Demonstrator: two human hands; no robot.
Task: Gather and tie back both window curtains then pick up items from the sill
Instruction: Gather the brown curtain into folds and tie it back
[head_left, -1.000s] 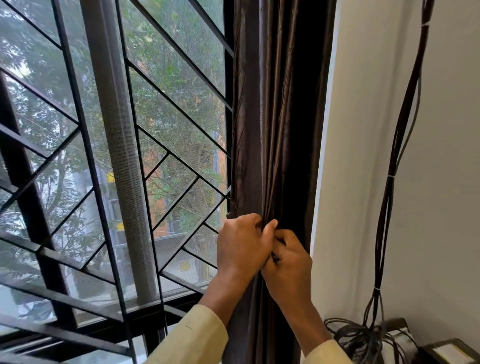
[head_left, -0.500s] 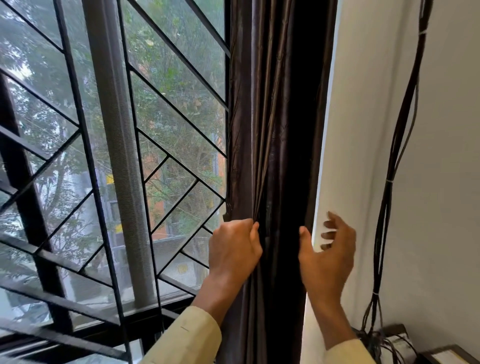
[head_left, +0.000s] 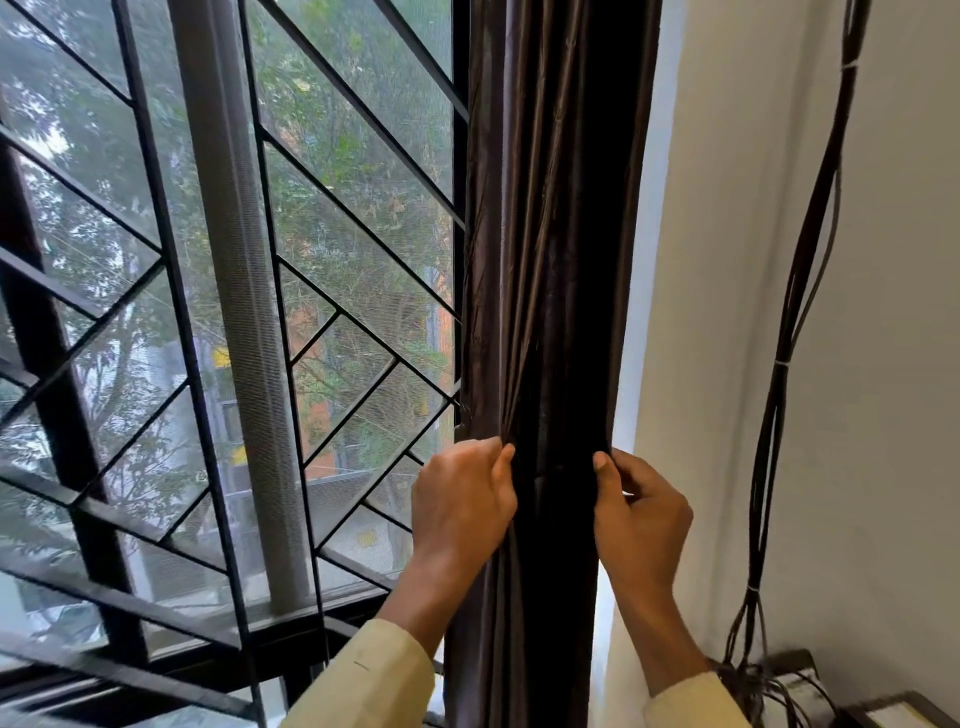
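One curtain (head_left: 550, 260) hangs between window grille (head_left: 332, 291), at its left, and wall (head_left: 893, 395), at its right. The left hand (head_left: 462, 499) grips its left edge, the right hand (head_left: 641, 517) its right edge. A cable bundle (head_left: 792, 322) runs down the wall, right of both.

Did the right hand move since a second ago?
Yes. The right hand went right, away from the left hand, to the edge of the curtain beside the white wall.
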